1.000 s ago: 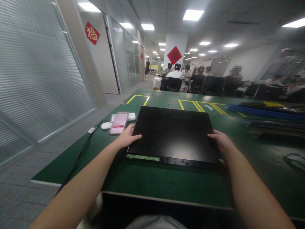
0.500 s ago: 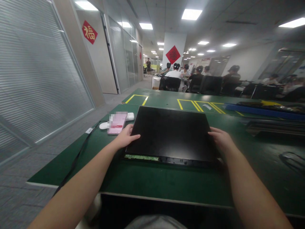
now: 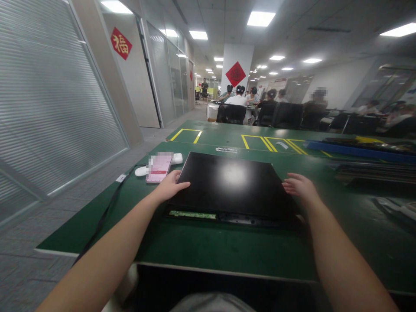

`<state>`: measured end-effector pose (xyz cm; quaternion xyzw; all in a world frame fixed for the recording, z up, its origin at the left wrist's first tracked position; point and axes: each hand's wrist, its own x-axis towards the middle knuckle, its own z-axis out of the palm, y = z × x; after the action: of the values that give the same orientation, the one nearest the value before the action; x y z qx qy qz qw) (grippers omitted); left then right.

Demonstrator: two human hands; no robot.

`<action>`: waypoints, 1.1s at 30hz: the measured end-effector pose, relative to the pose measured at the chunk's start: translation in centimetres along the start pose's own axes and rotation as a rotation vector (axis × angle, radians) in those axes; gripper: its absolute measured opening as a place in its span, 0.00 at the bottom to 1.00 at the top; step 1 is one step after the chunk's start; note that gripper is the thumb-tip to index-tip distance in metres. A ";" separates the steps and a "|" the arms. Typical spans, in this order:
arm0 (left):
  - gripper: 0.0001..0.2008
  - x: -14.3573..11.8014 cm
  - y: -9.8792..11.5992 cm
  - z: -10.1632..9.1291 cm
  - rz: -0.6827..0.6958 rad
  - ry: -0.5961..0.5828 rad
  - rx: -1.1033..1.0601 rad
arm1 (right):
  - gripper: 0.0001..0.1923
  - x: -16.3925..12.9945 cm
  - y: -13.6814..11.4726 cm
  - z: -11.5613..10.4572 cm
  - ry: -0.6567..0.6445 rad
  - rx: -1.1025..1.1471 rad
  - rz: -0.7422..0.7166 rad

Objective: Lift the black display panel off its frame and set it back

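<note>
Head view: one black panel (image 3: 227, 190) spans between two hands; the left hand (image 3: 169, 187) is clamped on its left edge, thumb on top; the right hand (image 3: 302, 190) is at its right edge — grip unclear; green counter (image 3: 247, 251) extends nearer; one phone (image 3: 160, 168) lies left

Black panel (image 3: 224, 190); green table (image 3: 227, 249), yellow lines (image 3: 251, 136).

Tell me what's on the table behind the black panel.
Behind the panel, a pale item, too small to identify, lies on the green table, with yellow tape farther back. What the panel itself covers can't be seen.
</note>
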<state>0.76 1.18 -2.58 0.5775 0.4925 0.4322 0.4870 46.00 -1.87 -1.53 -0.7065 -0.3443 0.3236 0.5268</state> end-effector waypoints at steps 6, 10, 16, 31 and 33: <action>0.31 0.0 0.1 0.1 0.005 0.006 -0.055 | 0.21 0.0 0.1 0.0 -0.012 -0.010 -0.006; 0.28 -0.3 0.7 0.1 -0.023 0.066 0.003 | 0.19 -0.2 -0.1 0.1 -0.014 -0.042 -0.038; 0.23 -0.9 2.1 0.6 -0.109 0.137 0.016 | 0.19 -0.1 0.2 0.3 0.003 -0.095 -0.067; 0.27 -0.6 1.3 0.2 -0.120 0.091 -0.116 | 0.11 -0.3 0.2 0.6 0.019 -0.094 -0.060; 0.27 -0.6 1.2 0.1 -0.111 0.077 -0.135 | 0.10 -0.2 0.3 0.6 0.036 -0.095 -0.063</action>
<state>0.99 0.54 -1.42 0.4982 0.5118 0.4587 0.5286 45.46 -1.81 -1.89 -0.7252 -0.3721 0.2772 0.5087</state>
